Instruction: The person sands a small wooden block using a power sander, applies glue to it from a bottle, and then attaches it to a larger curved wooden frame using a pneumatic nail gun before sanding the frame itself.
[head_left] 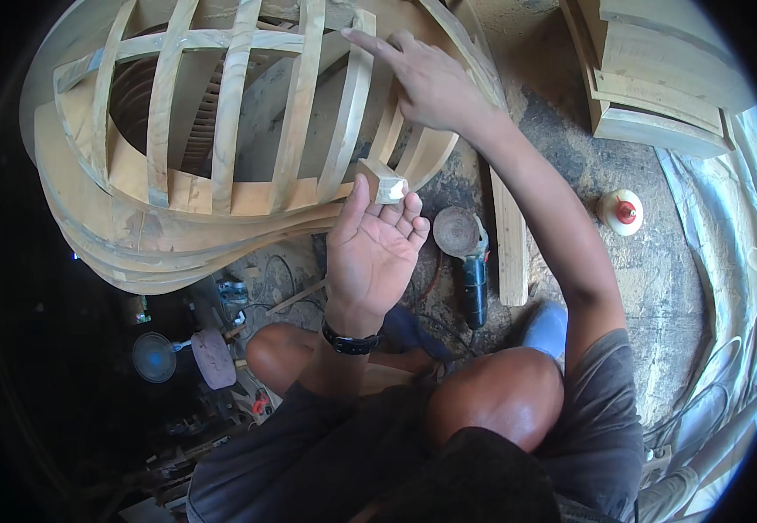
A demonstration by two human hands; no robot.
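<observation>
My left hand [376,253], palm up with a black watch at the wrist, holds a small wooden block [376,179] between thumb and fingers. A white, wet-looking patch covers part of the block's near end. My right hand [431,83] reaches over the curved wooden frame [195,196] with its index finger stretched out. That fingertip is at the upper end of a wooden slat [349,105], touching it or just beside it. No object shows in the right hand; its other fingers are partly hidden. Several slats cross the frame's opening.
An angle grinder [474,283] with a round disc lies on the floor near a long wooden bar [509,244]. To the right stands a white bottle [620,213] with a red cap. Wooden box-like pieces [657,87] are at the far right, above crumpled plastic sheeting [709,209].
</observation>
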